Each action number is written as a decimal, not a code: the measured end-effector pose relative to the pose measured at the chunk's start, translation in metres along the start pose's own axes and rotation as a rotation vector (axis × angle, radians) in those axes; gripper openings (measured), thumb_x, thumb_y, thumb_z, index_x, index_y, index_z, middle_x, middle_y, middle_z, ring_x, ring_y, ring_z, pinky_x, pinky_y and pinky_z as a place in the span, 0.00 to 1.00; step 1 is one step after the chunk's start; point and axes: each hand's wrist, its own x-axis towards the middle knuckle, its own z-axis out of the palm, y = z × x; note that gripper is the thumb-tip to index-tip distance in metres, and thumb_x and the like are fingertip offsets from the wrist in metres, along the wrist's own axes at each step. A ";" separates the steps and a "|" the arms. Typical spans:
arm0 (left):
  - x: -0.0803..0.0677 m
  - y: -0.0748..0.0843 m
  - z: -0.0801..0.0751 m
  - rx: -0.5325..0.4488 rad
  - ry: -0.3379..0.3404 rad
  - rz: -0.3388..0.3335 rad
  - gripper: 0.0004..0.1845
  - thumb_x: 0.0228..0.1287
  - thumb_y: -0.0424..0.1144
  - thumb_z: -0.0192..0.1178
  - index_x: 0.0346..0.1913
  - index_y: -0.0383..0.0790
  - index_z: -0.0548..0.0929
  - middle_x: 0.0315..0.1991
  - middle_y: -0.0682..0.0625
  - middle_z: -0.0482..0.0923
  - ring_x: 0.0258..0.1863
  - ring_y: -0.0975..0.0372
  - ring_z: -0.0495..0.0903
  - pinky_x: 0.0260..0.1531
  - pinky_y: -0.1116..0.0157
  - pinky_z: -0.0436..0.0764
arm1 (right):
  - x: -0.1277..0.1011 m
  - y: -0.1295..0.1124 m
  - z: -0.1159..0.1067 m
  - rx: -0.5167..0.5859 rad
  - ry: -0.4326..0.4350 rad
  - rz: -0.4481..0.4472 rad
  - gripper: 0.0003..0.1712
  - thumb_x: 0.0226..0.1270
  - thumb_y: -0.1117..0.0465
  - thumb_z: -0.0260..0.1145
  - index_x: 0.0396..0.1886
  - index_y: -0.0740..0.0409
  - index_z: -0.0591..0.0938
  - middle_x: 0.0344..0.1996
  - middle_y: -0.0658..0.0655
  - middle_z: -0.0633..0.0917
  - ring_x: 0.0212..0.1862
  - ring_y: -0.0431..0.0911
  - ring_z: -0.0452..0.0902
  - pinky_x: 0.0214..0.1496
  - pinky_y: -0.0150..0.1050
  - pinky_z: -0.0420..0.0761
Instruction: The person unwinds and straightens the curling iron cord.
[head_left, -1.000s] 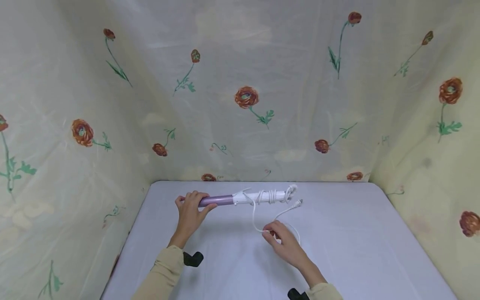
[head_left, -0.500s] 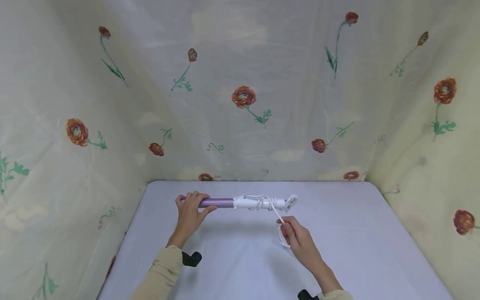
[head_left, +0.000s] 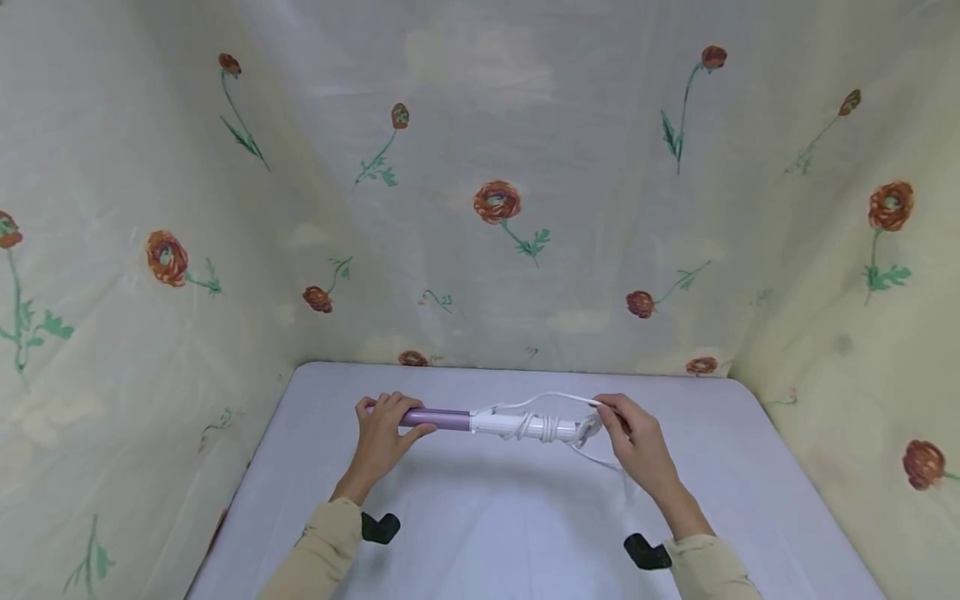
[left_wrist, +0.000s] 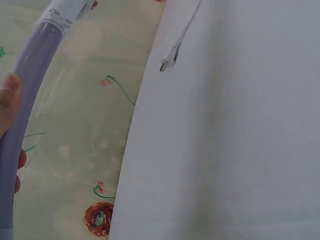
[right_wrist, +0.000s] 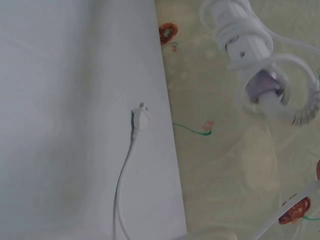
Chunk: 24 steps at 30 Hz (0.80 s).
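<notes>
My left hand (head_left: pixel 381 435) grips the purple section of a purple and white hair iron (head_left: pixel 441 419), held level above the table. White cord (head_left: pixel 553 395) is coiled several times round the iron's white section. Just beyond the iron's right end, my right hand (head_left: pixel 639 442) pinches the cord, and a stretch of it arches over the white section. In the left wrist view, a thumb lies on the purple section (left_wrist: pixel 37 80). The right wrist view shows the coils (right_wrist: pixel 235 27) and a cord loop at the iron's end. The cord's plug (right_wrist: pixel 141 118) lies over the white tabletop.
A white-covered table (head_left: pixel 495 533) spreads beneath both hands. Floral fabric (head_left: pixel 420 208) hangs behind it and on both sides. A black wrist-worn device (head_left: pixel 381 528) shows by the left sleeve and a second black device (head_left: pixel 647 552) by the right.
My right hand has moved right and upward with the cord, from below the iron to beside its right end. The cord has swung over the iron. My left hand keeps its grip.
</notes>
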 end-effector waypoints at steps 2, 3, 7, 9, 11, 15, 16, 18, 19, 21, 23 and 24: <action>0.000 -0.001 -0.001 -0.024 0.001 0.009 0.21 0.49 0.54 0.69 0.43 0.46 0.83 0.37 0.52 0.81 0.39 0.58 0.73 0.53 0.48 0.54 | 0.008 0.011 -0.001 0.001 -0.002 0.061 0.08 0.67 0.71 0.58 0.43 0.62 0.81 0.23 0.52 0.76 0.22 0.32 0.62 0.23 0.25 0.64; 0.000 -0.001 -0.002 -0.036 -0.003 0.009 0.21 0.49 0.54 0.69 0.43 0.46 0.83 0.37 0.52 0.81 0.39 0.58 0.73 0.53 0.48 0.53 | 0.011 0.017 -0.001 0.000 -0.013 0.095 0.08 0.68 0.69 0.58 0.43 0.61 0.81 0.22 0.52 0.76 0.22 0.33 0.62 0.23 0.26 0.64; -0.001 -0.003 -0.003 -0.097 -0.020 -0.010 0.20 0.51 0.53 0.69 0.44 0.46 0.83 0.38 0.52 0.82 0.39 0.58 0.73 0.54 0.49 0.52 | 0.016 0.039 0.002 -0.032 -0.110 0.186 0.09 0.71 0.63 0.55 0.45 0.58 0.80 0.22 0.55 0.75 0.21 0.35 0.63 0.24 0.30 0.66; -0.001 -0.003 -0.004 -0.122 -0.023 -0.028 0.20 0.52 0.53 0.68 0.45 0.46 0.82 0.39 0.52 0.82 0.40 0.58 0.72 0.55 0.49 0.51 | 0.014 0.048 0.008 -0.072 -0.176 0.209 0.12 0.72 0.65 0.54 0.51 0.56 0.78 0.24 0.54 0.77 0.23 0.36 0.66 0.26 0.32 0.69; -0.001 -0.002 -0.005 -0.140 -0.026 -0.048 0.21 0.52 0.53 0.68 0.45 0.44 0.82 0.39 0.51 0.82 0.40 0.58 0.72 0.55 0.49 0.50 | 0.008 0.056 0.017 -0.129 -0.247 0.228 0.16 0.71 0.67 0.53 0.56 0.54 0.75 0.24 0.54 0.78 0.24 0.38 0.68 0.27 0.34 0.69; 0.003 0.000 -0.005 -0.145 -0.004 -0.061 0.20 0.53 0.53 0.67 0.45 0.45 0.82 0.39 0.51 0.82 0.40 0.57 0.72 0.54 0.49 0.50 | -0.008 0.059 0.037 -0.287 -0.358 0.206 0.14 0.65 0.72 0.57 0.47 0.56 0.78 0.25 0.53 0.80 0.26 0.43 0.73 0.29 0.38 0.71; 0.004 0.000 -0.005 -0.141 0.004 -0.061 0.20 0.53 0.53 0.67 0.45 0.45 0.82 0.39 0.50 0.82 0.40 0.57 0.72 0.54 0.49 0.51 | -0.013 0.058 0.043 -0.330 -0.377 0.178 0.12 0.63 0.73 0.58 0.42 0.56 0.79 0.25 0.52 0.81 0.26 0.44 0.74 0.29 0.40 0.71; 0.006 0.000 -0.004 -0.135 0.022 -0.055 0.20 0.52 0.53 0.68 0.44 0.45 0.82 0.39 0.50 0.82 0.39 0.57 0.72 0.53 0.49 0.51 | -0.026 0.055 0.055 -0.411 -0.385 0.104 0.08 0.59 0.72 0.62 0.33 0.55 0.81 0.27 0.51 0.82 0.29 0.46 0.76 0.36 0.45 0.73; 0.007 -0.001 -0.004 -0.129 0.025 -0.056 0.20 0.52 0.53 0.67 0.44 0.45 0.82 0.39 0.50 0.82 0.39 0.58 0.72 0.53 0.49 0.51 | -0.032 0.051 0.061 -0.436 -0.392 0.077 0.08 0.58 0.71 0.63 0.32 0.53 0.82 0.28 0.50 0.82 0.31 0.46 0.77 0.41 0.49 0.73; 0.007 -0.002 -0.003 -0.123 0.027 -0.061 0.21 0.52 0.54 0.67 0.45 0.45 0.82 0.39 0.50 0.82 0.39 0.57 0.72 0.54 0.49 0.51 | -0.045 0.043 0.076 -0.470 -0.389 0.031 0.06 0.58 0.66 0.64 0.29 0.51 0.84 0.32 0.49 0.83 0.35 0.48 0.78 0.51 0.58 0.68; 0.007 -0.003 -0.003 -0.111 0.023 -0.065 0.21 0.52 0.55 0.67 0.45 0.45 0.82 0.39 0.50 0.82 0.40 0.57 0.72 0.54 0.48 0.51 | -0.055 0.029 0.089 -0.452 -0.404 0.049 0.06 0.60 0.58 0.63 0.26 0.49 0.85 0.33 0.49 0.84 0.39 0.49 0.78 0.58 0.64 0.60; 0.007 -0.004 -0.004 -0.104 0.021 -0.067 0.21 0.52 0.55 0.67 0.45 0.46 0.82 0.40 0.50 0.82 0.40 0.57 0.72 0.54 0.48 0.51 | -0.059 0.020 0.095 -0.419 -0.425 0.074 0.09 0.63 0.54 0.62 0.26 0.49 0.85 0.35 0.50 0.85 0.41 0.49 0.78 0.61 0.66 0.56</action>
